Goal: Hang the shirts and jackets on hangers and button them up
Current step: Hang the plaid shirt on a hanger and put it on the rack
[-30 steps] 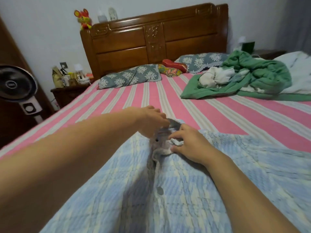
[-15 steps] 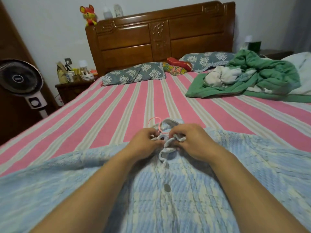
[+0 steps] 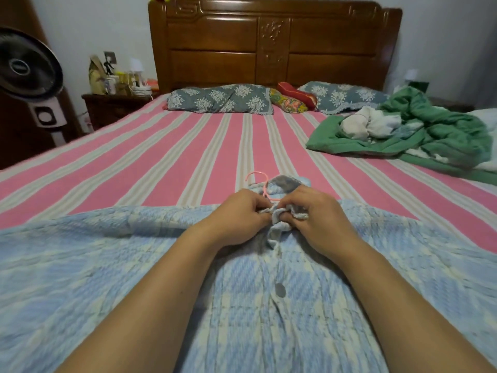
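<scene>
A light blue and cream checked shirt point(image 3: 134, 265) lies spread flat on the pink striped bed point(image 3: 161, 157), front up. A pink hanger's hook point(image 3: 259, 179) sticks out past its collar. My left hand point(image 3: 239, 214) and my right hand point(image 3: 314, 214) meet at the top of the placket just below the collar, each pinching bunched fabric there. One grey button point(image 3: 280, 289) lower on the placket is closed. Whatever lies between my fingertips is hidden by the cloth.
A green quilt point(image 3: 430, 135) with white clothes point(image 3: 368, 125) heaped on it lies at the right. Two grey floral pillows point(image 3: 220, 99) rest against the wooden headboard point(image 3: 269, 44). A fan point(image 3: 27, 74) and a cluttered nightstand point(image 3: 113, 109) stand at the left.
My left hand has drawn back from the collar and joined my right hand at the top of the placket. The hanger hook came into view. The camera has tilted.
</scene>
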Demonstrator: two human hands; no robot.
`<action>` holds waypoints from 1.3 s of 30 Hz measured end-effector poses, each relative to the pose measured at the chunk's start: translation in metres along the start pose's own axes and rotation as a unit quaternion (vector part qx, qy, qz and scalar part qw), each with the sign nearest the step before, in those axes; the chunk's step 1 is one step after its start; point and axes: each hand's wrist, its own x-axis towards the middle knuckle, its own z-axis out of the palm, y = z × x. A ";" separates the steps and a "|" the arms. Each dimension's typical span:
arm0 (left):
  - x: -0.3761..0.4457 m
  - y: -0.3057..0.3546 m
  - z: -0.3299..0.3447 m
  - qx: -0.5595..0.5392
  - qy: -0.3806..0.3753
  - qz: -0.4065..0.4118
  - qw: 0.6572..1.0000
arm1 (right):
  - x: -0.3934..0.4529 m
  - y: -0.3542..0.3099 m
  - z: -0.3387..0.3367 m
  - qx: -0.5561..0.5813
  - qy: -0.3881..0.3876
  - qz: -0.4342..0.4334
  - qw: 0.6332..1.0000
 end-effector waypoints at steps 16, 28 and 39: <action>0.004 -0.002 0.001 0.128 -0.019 0.035 0.991 | 0.002 -0.004 -0.004 -0.021 -0.029 -0.027 0.999; 0.000 -0.006 0.008 0.048 0.015 0.063 0.997 | 0.002 -0.012 -0.005 -0.031 -0.037 -0.012 0.999; 0.001 -0.007 0.019 0.068 0.085 0.075 0.991 | 0.002 -0.012 -0.006 -0.007 -0.048 0.032 0.998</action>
